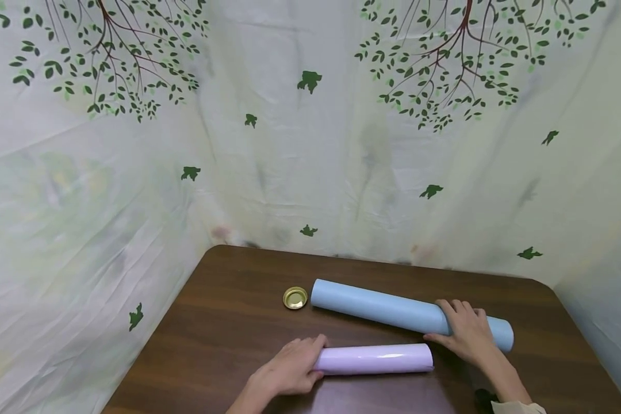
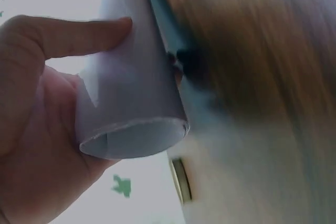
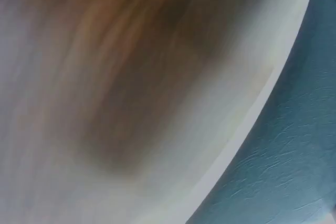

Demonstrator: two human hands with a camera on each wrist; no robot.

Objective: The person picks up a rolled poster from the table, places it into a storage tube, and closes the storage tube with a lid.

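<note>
A hollow, glossy lavender roll (image 1: 375, 359) lies across the near part of the table. My left hand (image 1: 295, 367) grips its left end, with the thumb (image 2: 92, 36) along the tube in the left wrist view. Farther back, a longer light blue roll (image 1: 378, 305) slants down to the right. Near its right end my right hand (image 1: 466, 333) holds it, fingers over the top and thumb on the near side. The right wrist view shows the blue roll's textured surface (image 3: 278, 150) up close; the fingers are mostly out of that view.
A small round gold lid (image 1: 295, 298) lies just left of the blue roll's left end. The brown wooden table (image 1: 238, 316) has rounded far corners. Behind it hangs a pale cloth (image 1: 290, 172) printed with leaves and branches.
</note>
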